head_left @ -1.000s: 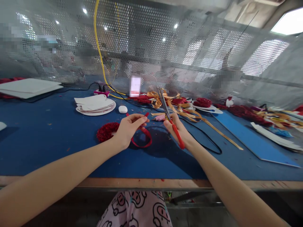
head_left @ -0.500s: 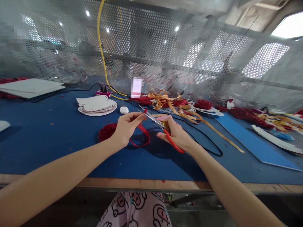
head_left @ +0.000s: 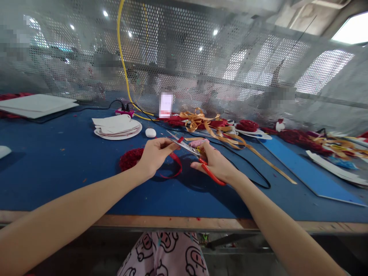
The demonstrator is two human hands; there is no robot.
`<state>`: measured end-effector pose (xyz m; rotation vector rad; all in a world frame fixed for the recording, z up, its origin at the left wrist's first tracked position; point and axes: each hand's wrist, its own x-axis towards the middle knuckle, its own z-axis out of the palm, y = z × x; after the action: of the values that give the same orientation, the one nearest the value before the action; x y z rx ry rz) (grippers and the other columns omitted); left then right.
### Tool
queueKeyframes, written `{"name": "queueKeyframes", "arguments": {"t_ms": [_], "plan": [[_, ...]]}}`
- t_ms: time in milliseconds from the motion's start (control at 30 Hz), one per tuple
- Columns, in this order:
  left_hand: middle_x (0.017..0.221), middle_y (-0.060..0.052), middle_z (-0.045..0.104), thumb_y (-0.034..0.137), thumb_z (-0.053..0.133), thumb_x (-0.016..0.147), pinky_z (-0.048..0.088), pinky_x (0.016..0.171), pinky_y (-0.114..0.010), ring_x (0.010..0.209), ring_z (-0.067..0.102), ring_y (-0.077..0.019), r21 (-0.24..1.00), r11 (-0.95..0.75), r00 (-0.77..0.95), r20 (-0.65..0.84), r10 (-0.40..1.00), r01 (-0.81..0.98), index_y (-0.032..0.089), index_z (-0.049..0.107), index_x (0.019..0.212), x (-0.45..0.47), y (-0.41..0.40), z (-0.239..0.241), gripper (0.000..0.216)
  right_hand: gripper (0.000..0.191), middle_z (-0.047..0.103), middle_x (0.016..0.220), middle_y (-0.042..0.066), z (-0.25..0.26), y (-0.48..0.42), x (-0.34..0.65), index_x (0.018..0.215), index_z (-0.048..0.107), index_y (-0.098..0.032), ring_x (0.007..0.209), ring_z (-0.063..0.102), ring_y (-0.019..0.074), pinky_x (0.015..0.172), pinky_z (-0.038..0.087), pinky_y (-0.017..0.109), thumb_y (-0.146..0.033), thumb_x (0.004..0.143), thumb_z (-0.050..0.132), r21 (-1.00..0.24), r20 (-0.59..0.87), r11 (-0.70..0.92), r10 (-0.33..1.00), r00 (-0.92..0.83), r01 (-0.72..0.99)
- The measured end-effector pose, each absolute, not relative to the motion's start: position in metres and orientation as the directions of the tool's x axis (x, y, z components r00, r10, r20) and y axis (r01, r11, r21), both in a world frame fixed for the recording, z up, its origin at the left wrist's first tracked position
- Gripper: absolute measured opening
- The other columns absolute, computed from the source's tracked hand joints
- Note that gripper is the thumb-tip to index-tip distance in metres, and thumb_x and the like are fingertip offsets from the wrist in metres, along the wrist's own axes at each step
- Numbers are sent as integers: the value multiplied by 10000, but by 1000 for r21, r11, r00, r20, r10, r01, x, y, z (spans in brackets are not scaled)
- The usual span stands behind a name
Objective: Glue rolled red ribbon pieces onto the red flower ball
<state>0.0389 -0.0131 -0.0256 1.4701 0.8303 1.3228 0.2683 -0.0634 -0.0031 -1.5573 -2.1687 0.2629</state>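
Between the thumb and fingers of my left hand a red ribbon is pinched, its short end sticking out past the fingertips. The rest of the ribbon loops down beside the hand. My right hand grips scissors with red handles, the blades pointing left and slightly apart. The ribbon's end lies at the blades. A pink patterned wrapping shows on a finger of the right hand. Behind my left wrist sits a fluffy dark red bundle, partly hidden.
A stack of white cut pieces and a small white case lie behind the left hand. Tangled tan ribbon, a black cable and a blue board are to the right. A perforated metal screen stands behind.
The ribbon's end has shifted slightly right along the scissor blades, with my left fingertips following. Both hands keep their grip.
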Motion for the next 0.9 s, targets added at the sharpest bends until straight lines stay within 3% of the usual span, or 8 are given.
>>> {"name": "queueKeyframes", "arguments": {"t_ms": [100,233,333,533,733,900], "plan": [[748,-27,746,342,791,747,480,678,-273,696,638,-141,945,-316,187,326,927,-81,174,759,754,39,-13,-25,171,490,655,1014,89,-4,-63,269,1111,448,-228,792,614,230,683,455,347,-538,806,675,-386,191,295,953,-237,874],[774,-37,763,313,771,762,513,719,-288,725,672,-155,946,-314,202,324,924,-77,180,764,766,39,-14,-23,133,431,613,863,39,-3,-62,270,989,397,-234,752,587,220,645,410,321,-527,809,658,-331,169,265,961,-220,906],[779,-42,767,307,767,760,521,732,-291,742,685,-162,949,-308,204,316,927,-70,180,763,759,39,-15,-23,127,437,633,937,72,-1,-62,270,985,401,-231,814,611,249,681,425,341,-531,808,664,-280,163,252,963,-213,927],[802,-58,767,320,751,762,522,745,-301,760,686,-171,949,-316,199,310,930,-4,169,758,778,39,-14,-24,153,530,609,1271,171,-1,-61,272,1219,455,-220,1194,574,334,913,462,444,-510,835,679,-294,222,348,931,-290,890],[802,-63,766,328,772,747,519,737,-297,738,668,-161,956,-292,188,289,939,-15,155,755,782,40,-15,-24,178,529,614,1251,157,-5,-58,276,1206,482,-215,1155,597,313,923,470,446,-468,809,724,-338,218,330,939,-268,881],[823,-64,769,379,816,720,515,704,-291,724,659,-157,965,-252,171,260,950,-69,164,782,850,40,-14,-27,253,479,644,1037,72,-8,-56,277,1126,513,-236,919,626,237,785,484,369,-499,788,726,-451,294,344,928,-227,823]]}}
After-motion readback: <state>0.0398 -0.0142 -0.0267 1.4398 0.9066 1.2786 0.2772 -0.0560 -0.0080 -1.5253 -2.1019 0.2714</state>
